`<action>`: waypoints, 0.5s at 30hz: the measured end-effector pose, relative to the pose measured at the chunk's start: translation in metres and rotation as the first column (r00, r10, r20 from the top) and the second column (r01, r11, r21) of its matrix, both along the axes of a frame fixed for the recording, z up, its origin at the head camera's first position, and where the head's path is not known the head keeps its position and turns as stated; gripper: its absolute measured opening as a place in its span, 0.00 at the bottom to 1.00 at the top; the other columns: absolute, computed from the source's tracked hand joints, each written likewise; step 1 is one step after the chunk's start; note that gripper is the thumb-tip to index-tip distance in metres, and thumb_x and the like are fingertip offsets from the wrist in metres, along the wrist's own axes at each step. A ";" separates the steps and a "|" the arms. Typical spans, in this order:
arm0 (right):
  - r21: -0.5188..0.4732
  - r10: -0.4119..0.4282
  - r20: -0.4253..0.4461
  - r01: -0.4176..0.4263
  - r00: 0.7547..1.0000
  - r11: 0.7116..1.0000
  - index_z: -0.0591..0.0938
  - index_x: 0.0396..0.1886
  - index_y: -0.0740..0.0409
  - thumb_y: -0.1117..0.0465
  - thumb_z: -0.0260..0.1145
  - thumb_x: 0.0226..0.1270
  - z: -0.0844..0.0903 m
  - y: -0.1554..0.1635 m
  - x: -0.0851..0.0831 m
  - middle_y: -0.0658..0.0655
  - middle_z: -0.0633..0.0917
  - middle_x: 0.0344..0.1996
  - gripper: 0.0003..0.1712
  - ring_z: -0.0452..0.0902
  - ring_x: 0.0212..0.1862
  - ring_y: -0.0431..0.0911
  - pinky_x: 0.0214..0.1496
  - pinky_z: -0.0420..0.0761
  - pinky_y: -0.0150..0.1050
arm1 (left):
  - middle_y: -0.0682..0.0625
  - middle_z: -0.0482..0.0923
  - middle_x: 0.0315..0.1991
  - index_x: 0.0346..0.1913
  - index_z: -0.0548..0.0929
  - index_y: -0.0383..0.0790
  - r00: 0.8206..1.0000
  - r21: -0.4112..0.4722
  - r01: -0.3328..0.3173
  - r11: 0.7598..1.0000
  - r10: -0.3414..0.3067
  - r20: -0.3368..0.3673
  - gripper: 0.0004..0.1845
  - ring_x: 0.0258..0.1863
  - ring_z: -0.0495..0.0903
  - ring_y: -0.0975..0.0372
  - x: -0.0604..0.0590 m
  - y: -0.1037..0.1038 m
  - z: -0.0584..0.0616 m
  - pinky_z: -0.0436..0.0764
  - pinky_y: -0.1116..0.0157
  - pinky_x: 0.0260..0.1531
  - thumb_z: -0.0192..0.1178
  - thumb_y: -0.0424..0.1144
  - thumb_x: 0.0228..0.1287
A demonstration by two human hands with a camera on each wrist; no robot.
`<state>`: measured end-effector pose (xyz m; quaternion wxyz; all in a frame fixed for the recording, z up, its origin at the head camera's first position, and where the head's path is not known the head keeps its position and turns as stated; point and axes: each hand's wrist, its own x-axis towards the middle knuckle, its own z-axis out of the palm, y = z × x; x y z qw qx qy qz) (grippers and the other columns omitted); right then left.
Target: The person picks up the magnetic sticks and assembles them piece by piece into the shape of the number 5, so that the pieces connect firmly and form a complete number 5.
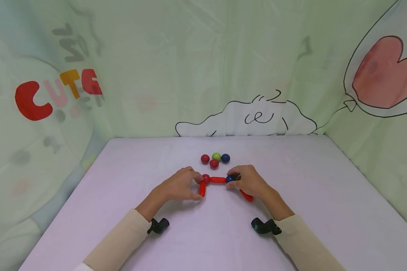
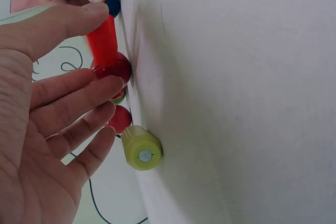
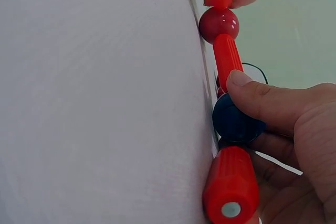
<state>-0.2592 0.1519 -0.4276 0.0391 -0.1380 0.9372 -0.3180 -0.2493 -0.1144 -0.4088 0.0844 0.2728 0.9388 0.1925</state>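
We're looking down at a chain of magnetic-looking pieces lying on the lilac counter (image 1: 291,210), just in front of the person. The left hand (image 1: 180,185) has its thumb and fingertips curled in around the dark red ball (image 1: 206,178) at the corner, where the middle red rod (image 1: 218,180) meets the left red rod (image 1: 202,188). The left wrist view shows those fingers (image 2: 79,98) lying against the ball rather than clamping it hard, with a yellow-green rod (image 2: 140,149) beside them on the counter.

The right hand (image 1: 249,181) pinches the blue ball (image 1: 230,178): the thumb sits on top of it, the other fingers curl underneath, and the right red rod (image 1: 247,195) trails back from it under the palm.

What could go wrong? We'd judge the joints the weak spot. Both corners hang on a ball, so a twist or pull from either hand could pop the middle rod free. A loosened ball could roll off across the smooth counter.

Four spare balls (image 1: 215,159) sit in a cluster just beyond the chain, near enough that a stray knuckle might scatter them.
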 end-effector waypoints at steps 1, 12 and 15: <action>0.001 0.002 -0.001 -0.002 1.000 1.000 0.87 0.54 0.56 0.56 0.80 0.57 0.000 0.000 0.000 0.56 0.85 0.47 0.25 0.77 0.50 0.51 0.52 0.83 0.48 | 0.55 0.81 0.46 0.59 0.83 0.45 1.000 0.002 0.002 1.000 -0.002 -0.005 0.28 0.51 0.75 0.61 -0.001 0.000 0.000 0.81 0.62 0.50 0.75 0.49 0.54; -0.006 0.008 0.002 -0.008 1.000 1.000 0.86 0.55 0.56 0.57 0.79 0.58 0.001 0.001 -0.001 0.57 0.85 0.49 0.24 0.77 0.51 0.52 0.54 0.83 0.48 | 0.56 0.82 0.40 0.66 0.78 0.49 0.998 0.057 -0.033 0.998 0.030 0.052 0.27 0.44 0.77 0.62 -0.012 0.009 -0.007 0.80 0.63 0.43 0.67 0.48 0.66; -0.019 0.014 0.003 -0.014 1.000 1.000 0.86 0.55 0.57 0.57 0.79 0.58 0.001 0.000 0.000 0.57 0.86 0.48 0.24 0.77 0.50 0.52 0.53 0.83 0.48 | 0.56 0.80 0.35 0.64 0.81 0.46 0.997 0.090 -0.054 0.995 0.049 0.054 0.22 0.37 0.77 0.61 -0.016 0.013 -0.009 0.80 0.66 0.35 0.65 0.46 0.70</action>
